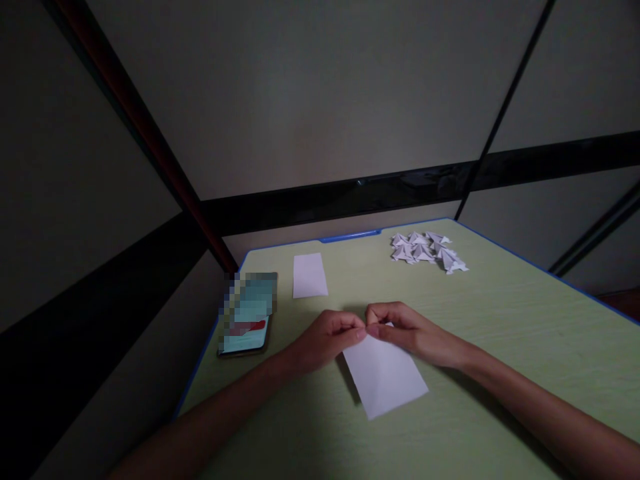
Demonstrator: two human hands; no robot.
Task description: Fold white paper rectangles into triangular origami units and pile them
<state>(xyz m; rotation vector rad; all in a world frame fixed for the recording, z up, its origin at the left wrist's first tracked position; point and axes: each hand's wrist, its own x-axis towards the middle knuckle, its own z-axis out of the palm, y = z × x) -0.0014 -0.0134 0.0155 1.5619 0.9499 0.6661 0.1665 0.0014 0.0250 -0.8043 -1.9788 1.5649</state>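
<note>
A white sheet of paper (385, 377) lies tilted on the green table (500, 347) in front of me. My left hand (327, 337) and my right hand (400, 327) meet at its far edge, both with fingers pinched on the paper's top edge. The two thumbs and forefingers almost touch each other. The near end of the sheet rests flat on the table.
A second white paper (309, 275) lies at the back left. A phone (247, 313) with a lit screen sits near the table's left edge. Several folded white paper figures (427, 250) are piled at the back right. Walls stand close behind the table.
</note>
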